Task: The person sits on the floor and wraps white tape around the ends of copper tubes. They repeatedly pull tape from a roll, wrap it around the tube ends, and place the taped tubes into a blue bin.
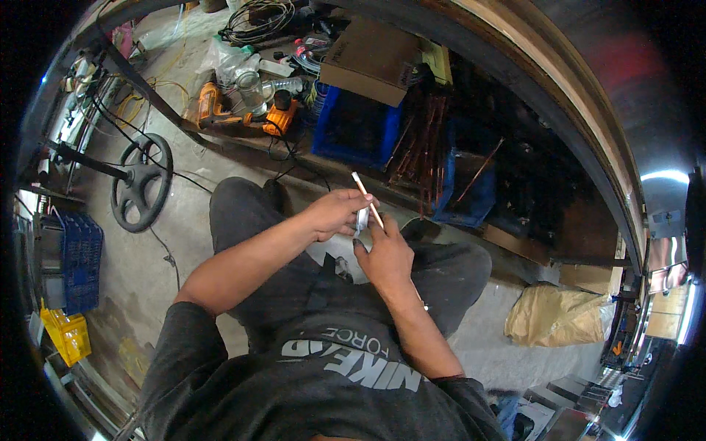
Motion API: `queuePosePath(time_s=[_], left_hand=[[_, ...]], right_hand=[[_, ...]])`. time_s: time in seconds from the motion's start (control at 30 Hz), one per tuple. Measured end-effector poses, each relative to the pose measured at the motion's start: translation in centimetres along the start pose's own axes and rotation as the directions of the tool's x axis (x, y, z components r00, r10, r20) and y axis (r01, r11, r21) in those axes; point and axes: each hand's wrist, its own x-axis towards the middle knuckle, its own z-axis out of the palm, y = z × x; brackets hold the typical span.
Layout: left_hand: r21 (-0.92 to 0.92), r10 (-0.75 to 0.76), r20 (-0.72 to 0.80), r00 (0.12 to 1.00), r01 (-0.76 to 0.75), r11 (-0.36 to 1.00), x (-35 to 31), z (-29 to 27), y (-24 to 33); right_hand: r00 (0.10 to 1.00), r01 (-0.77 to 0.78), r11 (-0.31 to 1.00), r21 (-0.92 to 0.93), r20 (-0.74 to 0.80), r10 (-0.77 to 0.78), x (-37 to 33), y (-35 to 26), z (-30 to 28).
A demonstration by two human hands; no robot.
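Observation:
A thin copper-coloured tube [376,212] with a white upper end slants between my hands, above my lap. My left hand [337,214] is closed on it, thumb pressed near its upper half. My right hand [388,259] is closed around its lower end, index finger along it and thumb apart to the left. A white ring-shaped thing, looking like a roll of tape [362,220], sits between the two hands, beside the tube. The fingers partly hide the ring, so I cannot tell which hand bears it. Below my hands, a pale sheet [320,250] lies between my legs.
Ahead, a low shelf holds an orange drill [210,103], a glass jar [251,92], a cardboard box [371,59], a blue bin [356,126] and a bundle of copper-coloured rods [426,151]. A black handwheel [141,184] stands at left; a tan sack [557,316] lies at right.

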Motion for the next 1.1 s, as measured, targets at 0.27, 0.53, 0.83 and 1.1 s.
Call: queuePosePath(time_s=[0.27, 0.53, 0.83, 1.1], left_hand=[[-0.143, 0.068, 0.034, 0.997, -0.063, 0.988, 1.3, -0.9, -1.5], [-0.088, 0.052, -0.027, 0.998, -0.054, 0.995, 0.4, -0.2, 0.2], [0.327, 0.275, -0.128, 0.953, -0.221, 0.919, -1.1, -0.2, 2.2], [0.231, 0.383, -0.173, 0.907, -0.340, 0.912, -0.8, -0.3, 1.7]], right_hand=[[0.993, -0.015, 0.997, -0.078, -0.120, 0.005, 1.4, 0.4, 1.8], [0.965, 0.027, 0.997, -0.078, -0.259, -0.046, 2.2, 1.1, 1.5], [0.930, 0.171, 0.982, 0.075, -0.342, -0.136, 2.0, 0.9, 0.8], [0.998, -0.049, 0.983, 0.178, 0.037, 0.043, -0.8, 4.1, -2.8]])
